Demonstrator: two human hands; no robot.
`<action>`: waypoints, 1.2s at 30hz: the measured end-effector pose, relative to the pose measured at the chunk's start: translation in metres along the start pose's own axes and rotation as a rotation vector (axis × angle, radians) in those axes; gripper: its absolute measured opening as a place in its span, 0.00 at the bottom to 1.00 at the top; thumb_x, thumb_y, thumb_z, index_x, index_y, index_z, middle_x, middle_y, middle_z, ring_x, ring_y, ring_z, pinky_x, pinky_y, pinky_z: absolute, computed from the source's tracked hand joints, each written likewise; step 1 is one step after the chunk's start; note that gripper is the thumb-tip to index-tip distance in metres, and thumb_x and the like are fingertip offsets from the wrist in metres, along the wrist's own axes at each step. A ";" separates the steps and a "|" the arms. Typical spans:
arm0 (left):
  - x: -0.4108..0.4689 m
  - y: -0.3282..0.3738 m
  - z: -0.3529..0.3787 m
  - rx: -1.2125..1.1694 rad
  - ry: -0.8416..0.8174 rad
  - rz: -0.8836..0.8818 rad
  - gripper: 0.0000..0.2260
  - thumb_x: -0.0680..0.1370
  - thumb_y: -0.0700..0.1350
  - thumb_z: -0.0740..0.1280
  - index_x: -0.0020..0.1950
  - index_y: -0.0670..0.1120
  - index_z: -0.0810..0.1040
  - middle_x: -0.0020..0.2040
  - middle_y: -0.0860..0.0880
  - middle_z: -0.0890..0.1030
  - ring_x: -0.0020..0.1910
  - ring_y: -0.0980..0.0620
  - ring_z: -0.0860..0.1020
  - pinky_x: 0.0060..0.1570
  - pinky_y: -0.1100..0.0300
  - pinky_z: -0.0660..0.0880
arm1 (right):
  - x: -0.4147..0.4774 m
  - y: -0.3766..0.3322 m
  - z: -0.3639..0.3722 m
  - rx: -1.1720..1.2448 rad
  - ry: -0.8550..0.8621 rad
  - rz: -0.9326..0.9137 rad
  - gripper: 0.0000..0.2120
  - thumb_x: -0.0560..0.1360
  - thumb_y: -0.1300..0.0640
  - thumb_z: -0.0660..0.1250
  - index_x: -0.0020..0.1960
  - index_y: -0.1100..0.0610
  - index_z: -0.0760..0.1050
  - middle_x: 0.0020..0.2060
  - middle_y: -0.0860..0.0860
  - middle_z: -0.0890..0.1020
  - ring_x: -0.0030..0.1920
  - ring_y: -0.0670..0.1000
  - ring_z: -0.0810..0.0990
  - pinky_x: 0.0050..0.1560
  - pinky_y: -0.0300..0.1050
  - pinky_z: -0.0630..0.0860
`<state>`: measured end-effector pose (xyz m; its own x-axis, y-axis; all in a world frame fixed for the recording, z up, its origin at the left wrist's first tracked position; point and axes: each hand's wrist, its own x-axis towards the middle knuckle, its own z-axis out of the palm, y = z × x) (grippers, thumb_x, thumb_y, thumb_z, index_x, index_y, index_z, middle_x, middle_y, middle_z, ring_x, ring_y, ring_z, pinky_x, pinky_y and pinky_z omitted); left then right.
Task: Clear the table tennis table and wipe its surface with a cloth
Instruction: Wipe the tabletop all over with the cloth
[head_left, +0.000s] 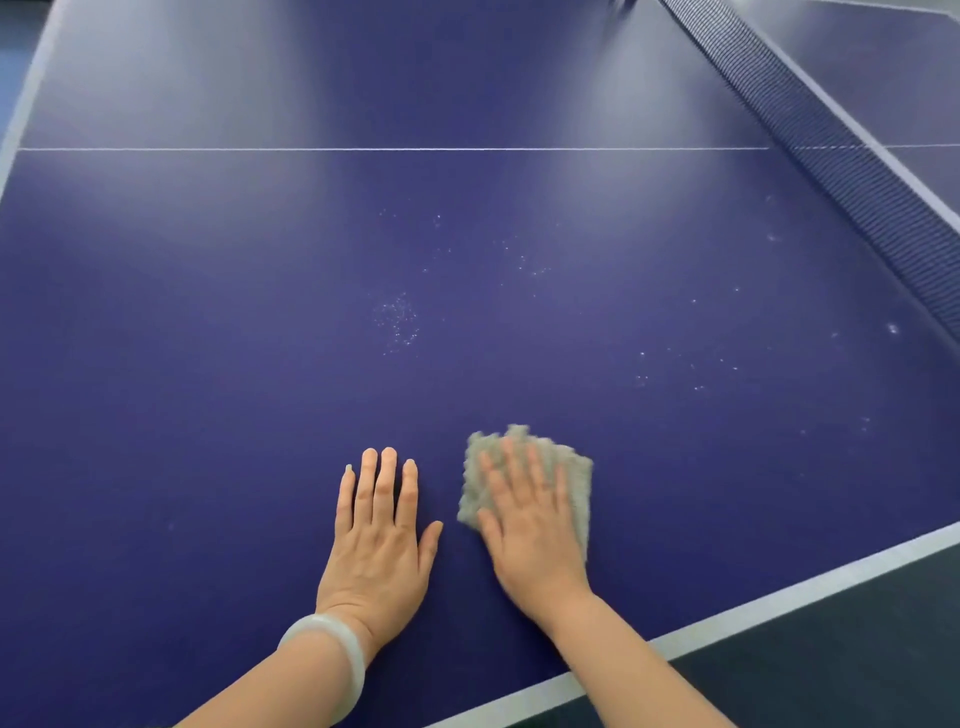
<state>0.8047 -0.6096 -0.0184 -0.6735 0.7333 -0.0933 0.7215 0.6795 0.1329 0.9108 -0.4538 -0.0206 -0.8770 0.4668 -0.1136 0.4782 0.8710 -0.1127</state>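
The dark blue table tennis table (260, 291) fills the view. A grey fluffy cloth (574, 470) lies flat on it near the front edge. My right hand (535, 525) presses down on the cloth with straight, spread fingers. My left hand (379, 530) rests flat on the bare table just left of the cloth, fingers straight, a pale bangle on the wrist. Patches of white specks (397, 322) dot the surface in the middle and towards the right.
The net (831, 156) runs diagonally across the upper right. A thin white centre line (363, 149) crosses the table further away. The table's white front edge (779, 600) slants along the lower right, with dark floor (857, 665) beyond it.
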 end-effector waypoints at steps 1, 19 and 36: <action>0.000 0.000 0.000 0.000 0.005 -0.003 0.31 0.81 0.57 0.48 0.75 0.38 0.66 0.76 0.37 0.63 0.77 0.37 0.59 0.73 0.40 0.55 | -0.003 0.003 0.001 -0.007 -0.007 -0.152 0.29 0.83 0.45 0.48 0.81 0.50 0.47 0.81 0.50 0.49 0.80 0.54 0.45 0.77 0.57 0.44; 0.000 0.002 -0.003 0.010 0.006 -0.014 0.31 0.79 0.57 0.49 0.74 0.37 0.67 0.75 0.36 0.64 0.76 0.36 0.59 0.73 0.39 0.56 | 0.057 0.046 -0.017 -0.077 -0.057 -0.264 0.28 0.83 0.43 0.44 0.81 0.47 0.44 0.80 0.47 0.45 0.80 0.51 0.40 0.77 0.55 0.36; -0.001 0.000 -0.001 0.021 0.035 -0.008 0.31 0.79 0.57 0.48 0.74 0.37 0.66 0.75 0.36 0.64 0.76 0.36 0.58 0.74 0.40 0.53 | -0.047 0.037 0.002 -0.030 0.015 -0.022 0.27 0.83 0.43 0.41 0.81 0.48 0.46 0.81 0.48 0.48 0.80 0.53 0.46 0.77 0.57 0.44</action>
<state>0.8054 -0.6102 -0.0177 -0.6839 0.7272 -0.0594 0.7194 0.6856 0.1113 0.9702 -0.4438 -0.0219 -0.8881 0.4493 -0.0967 0.4571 0.8853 -0.0857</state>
